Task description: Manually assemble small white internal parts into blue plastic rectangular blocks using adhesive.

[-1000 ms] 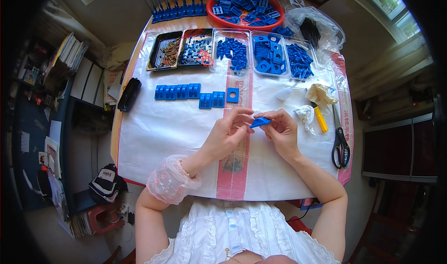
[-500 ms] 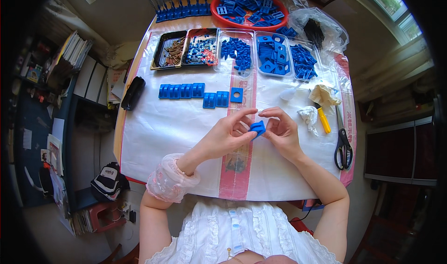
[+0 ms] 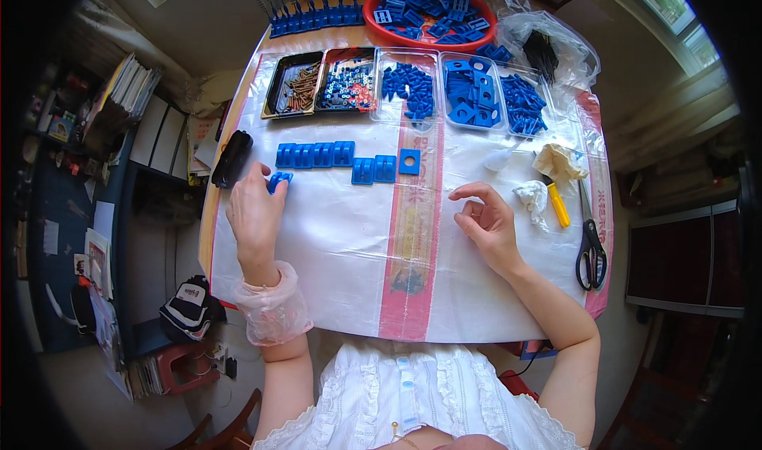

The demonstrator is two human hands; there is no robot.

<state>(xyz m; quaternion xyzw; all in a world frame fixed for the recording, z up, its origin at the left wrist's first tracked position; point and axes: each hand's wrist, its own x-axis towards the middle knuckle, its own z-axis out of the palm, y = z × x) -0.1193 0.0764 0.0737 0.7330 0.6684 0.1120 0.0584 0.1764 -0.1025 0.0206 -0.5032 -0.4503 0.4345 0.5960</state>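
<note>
Out at the left of the table, my left hand (image 3: 255, 216) grips a small blue plastic clip piece (image 3: 279, 182) between thumb and fingers. Just beyond it lies a row of similar blue plastic pieces (image 3: 313, 155), edge to edge. Two more blue pieces (image 3: 373, 170) sit side by side, a little nearer to me. Right of those lies a flat blue square plate (image 3: 409, 162) with a round hole. My right hand (image 3: 490, 226) hovers right of the middle, fingers curled, thumb and forefinger apart, nothing between them.
Trays along the back hold brown screws (image 3: 302, 87), small nuts (image 3: 347, 81), and several kinds of blue parts (image 3: 474, 93). Behind stands a red basin (image 3: 373, 28). To the right lie crumpled tissue (image 3: 531, 199), a yellow-handled tool (image 3: 559, 205) and scissors (image 3: 590, 255). A black case (image 3: 232, 158) lies left.
My left hand has carried the blue clip piece from the middle to the far left. My right hand has let go of it and shifted slightly right, its fingers parted.
</note>
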